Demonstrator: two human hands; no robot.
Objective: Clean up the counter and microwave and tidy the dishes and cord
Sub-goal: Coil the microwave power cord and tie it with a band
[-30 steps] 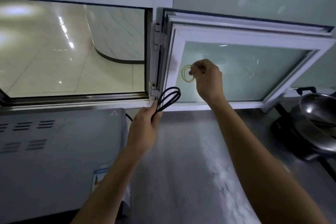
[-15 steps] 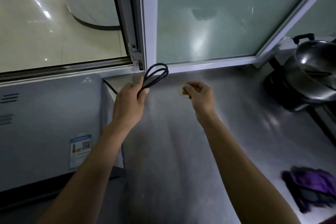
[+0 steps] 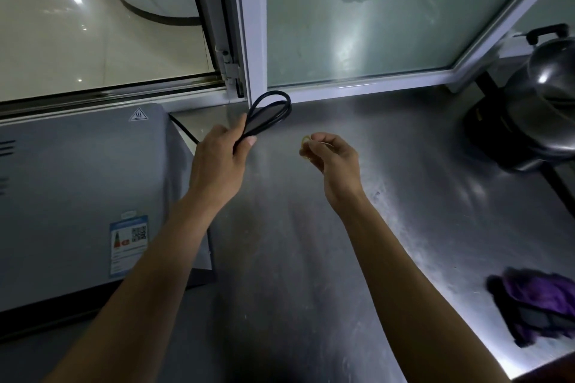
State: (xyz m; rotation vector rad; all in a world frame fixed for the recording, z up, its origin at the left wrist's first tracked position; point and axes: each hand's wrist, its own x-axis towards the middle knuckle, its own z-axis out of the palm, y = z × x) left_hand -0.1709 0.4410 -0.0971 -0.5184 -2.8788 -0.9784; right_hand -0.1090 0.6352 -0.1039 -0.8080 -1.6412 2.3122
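Steel counter (image 3: 311,258) runs beneath a half-open window (image 3: 351,19), with the microwave (image 3: 77,196) at the left, a lidded pot (image 3: 541,109) at the far right and a purple cloth (image 3: 538,305) near the front edge; the step in hand looks to be tidying the cord. The left hand (image 3: 217,162) has its grip closed round the cord (image 3: 267,115), folded into loops that stick up above the fingers, while one strand trails back behind the microwave; the right hand (image 3: 333,162) pinches a small yellowish rubber band (image 3: 306,141) between its fingertips, a narrow grip. The band sits just beside the bundle, apart from it, at about the same height. The next move probably calls for stretching the band open and slipping it over the looped end, the left hand keeping the loops tight so they do not spring loose.
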